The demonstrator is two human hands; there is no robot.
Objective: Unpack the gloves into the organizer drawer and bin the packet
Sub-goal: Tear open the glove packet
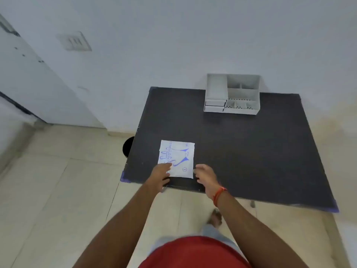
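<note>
A flat white glove packet (178, 156) with blue print lies near the front left edge of the dark table (241, 151). My left hand (159, 176) rests its fingertips on the packet's near left corner. My right hand (205, 176) hovers at the near right corner, fingers curled, touching the edge or just off it. A white desk organizer (232, 93) stands at the table's far edge against the wall, with two shut drawers (214, 105) on its left side and open compartments on its right.
A black round bin (127, 147) stands on the tiled floor, partly hidden under the table's left edge. Blue tape marks the table's front corners. A wall runs behind the table, with a door at left.
</note>
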